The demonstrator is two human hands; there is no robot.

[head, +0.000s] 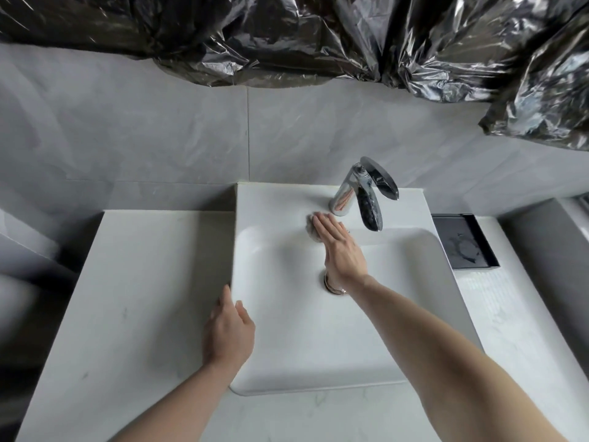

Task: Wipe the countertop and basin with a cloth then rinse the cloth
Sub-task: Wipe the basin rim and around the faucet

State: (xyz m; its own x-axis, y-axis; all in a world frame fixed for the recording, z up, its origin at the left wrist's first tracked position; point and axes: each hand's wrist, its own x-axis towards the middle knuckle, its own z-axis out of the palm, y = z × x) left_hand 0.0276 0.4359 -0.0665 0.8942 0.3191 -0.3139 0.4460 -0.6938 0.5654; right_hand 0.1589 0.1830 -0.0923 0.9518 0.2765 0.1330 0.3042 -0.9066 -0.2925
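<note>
My right hand (339,250) pressed flat on the cloth (310,226) at the basin (287,346) rear ledge, beside the chrome faucet (360,194). My left hand (228,333), fingers spread, rested on the basin's left rim above bare tabletop (127,298).

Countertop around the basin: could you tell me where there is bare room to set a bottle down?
The widest bare patch is the countertop left of the basin, beyond the left hand on its rim. A bare strip runs along the front. Right of the basin, only the part nearer than the black tray. The ledge is crowded: tap, right hand, cloth.
</note>
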